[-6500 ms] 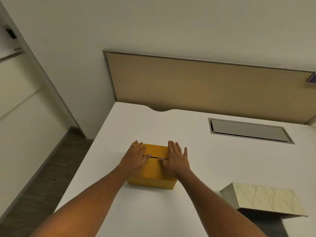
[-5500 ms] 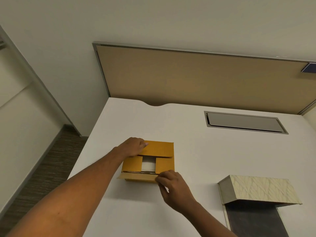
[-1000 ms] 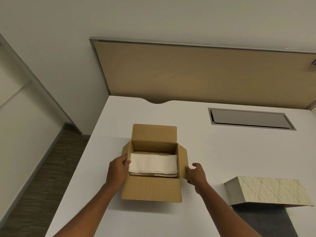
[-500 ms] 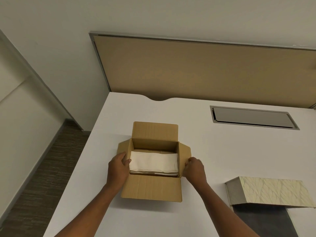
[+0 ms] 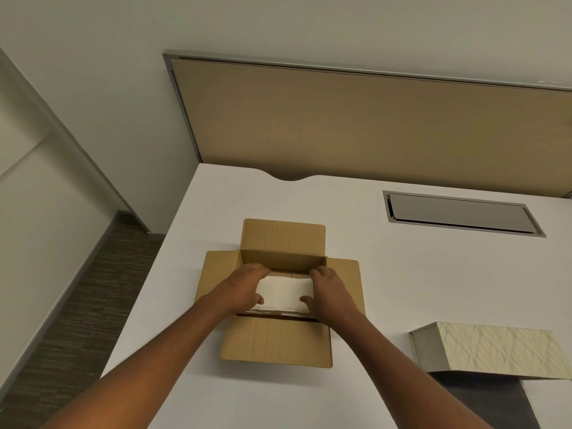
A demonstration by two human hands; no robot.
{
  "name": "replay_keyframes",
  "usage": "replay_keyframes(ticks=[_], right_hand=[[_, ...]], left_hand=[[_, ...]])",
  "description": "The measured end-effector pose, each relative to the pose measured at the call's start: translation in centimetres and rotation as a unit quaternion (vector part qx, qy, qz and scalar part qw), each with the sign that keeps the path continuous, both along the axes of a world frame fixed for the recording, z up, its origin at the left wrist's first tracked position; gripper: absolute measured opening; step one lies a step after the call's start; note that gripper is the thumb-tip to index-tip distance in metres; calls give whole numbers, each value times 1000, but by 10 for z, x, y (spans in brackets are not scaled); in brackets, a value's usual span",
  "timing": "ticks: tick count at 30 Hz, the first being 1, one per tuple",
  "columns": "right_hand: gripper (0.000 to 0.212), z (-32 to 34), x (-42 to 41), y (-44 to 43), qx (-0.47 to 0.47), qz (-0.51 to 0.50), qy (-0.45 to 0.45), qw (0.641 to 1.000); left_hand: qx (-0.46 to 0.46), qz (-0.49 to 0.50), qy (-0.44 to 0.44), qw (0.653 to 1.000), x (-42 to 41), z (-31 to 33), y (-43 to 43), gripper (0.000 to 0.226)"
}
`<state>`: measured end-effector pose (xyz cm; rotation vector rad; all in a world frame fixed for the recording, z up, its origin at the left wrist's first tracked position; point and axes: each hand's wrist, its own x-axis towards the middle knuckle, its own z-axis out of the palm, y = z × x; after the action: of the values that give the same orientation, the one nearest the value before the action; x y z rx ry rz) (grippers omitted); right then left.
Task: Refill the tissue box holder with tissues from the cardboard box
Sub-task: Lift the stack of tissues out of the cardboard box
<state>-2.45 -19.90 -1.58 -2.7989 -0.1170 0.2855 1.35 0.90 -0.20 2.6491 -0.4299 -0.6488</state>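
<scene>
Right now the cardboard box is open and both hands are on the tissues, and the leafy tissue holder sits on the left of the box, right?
Not quite. The head view shows the tissue holder on the right of the cardboard box, not the left.

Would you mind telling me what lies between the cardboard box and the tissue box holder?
Nothing: in the head view only bare white desk separates the cardboard box from the tissue box holder.
</scene>
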Motion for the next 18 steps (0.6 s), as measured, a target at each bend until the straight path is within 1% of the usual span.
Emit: replay_keyframes(ticks=[2,4,6,9,11,15,16,18], right_hand=[[65,-3,5,3,-63,62,35,995],[70,-6,10,7,-122,118,52,984],[72,-9,16,11,-155,151,66,974],[72,-11,26,14,-181,171,100,963],[70,-11,34,17,-183,169,139,958],[48,-11,54,20,-127,136,219,958],[46,-12,59,21,-122,134,236,955],[49,-13,66,20,-124,138,275,943]], left_hand=[[77,-70,14,994,6,-6,-4,80],[137,-121,7,983,11,-13,-8,84],[168,-138,11,976,18,-19,-11,85],[179,-134,28,974,29,-24,-15,87],[176,-131,48,975,37,-24,-17,87],[172,-122,94,973,56,-21,-22,72],[178,-124,105,971,60,-21,-22,67],[197,-133,129,963,65,-22,-23,60]])
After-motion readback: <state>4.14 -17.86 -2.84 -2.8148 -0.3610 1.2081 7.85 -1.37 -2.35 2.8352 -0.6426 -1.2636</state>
